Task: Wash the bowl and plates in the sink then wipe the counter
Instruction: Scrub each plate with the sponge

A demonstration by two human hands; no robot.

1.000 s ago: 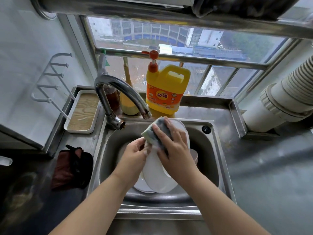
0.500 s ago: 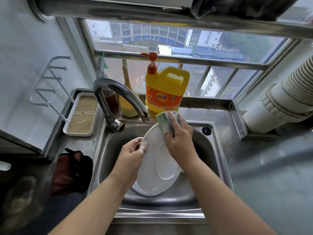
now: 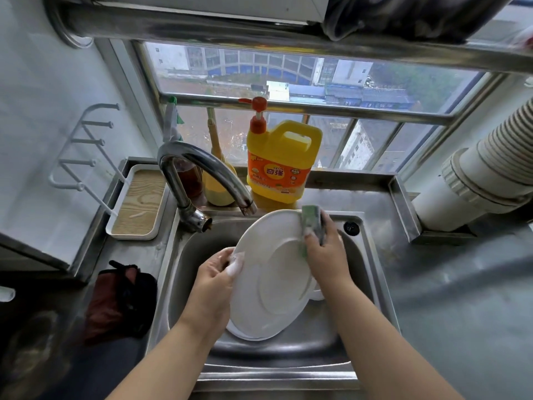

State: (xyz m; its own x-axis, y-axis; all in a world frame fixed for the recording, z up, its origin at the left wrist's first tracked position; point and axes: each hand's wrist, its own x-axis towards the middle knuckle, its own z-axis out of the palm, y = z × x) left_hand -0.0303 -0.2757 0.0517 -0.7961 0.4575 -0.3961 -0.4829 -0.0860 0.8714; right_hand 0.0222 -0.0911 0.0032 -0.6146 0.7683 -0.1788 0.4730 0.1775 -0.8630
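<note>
A white oval plate [image 3: 269,272] stands tilted over the steel sink [image 3: 372,272], its underside facing me. My left hand [image 3: 215,280] grips its soapy left rim. My right hand [image 3: 324,252] presses a green and grey sponge [image 3: 311,220] against the plate's upper right edge. Below it, a second white plate [image 3: 242,334] shows only as a rim. A bit of another white dish [image 3: 317,294] peeks out under my right wrist.
The curved tap [image 3: 202,171] arches over the sink's back left. A yellow detergent jug [image 3: 281,161] with an orange pump stands on the back ledge. A white tray [image 3: 138,203] and a dark red cloth [image 3: 119,301] lie on the left counter. Steel counter [image 3: 461,284] extends right.
The plate has turned from edge-on to show its broad underside. My right hand and sponge slid from the plate's top left to its upper right edge.
</note>
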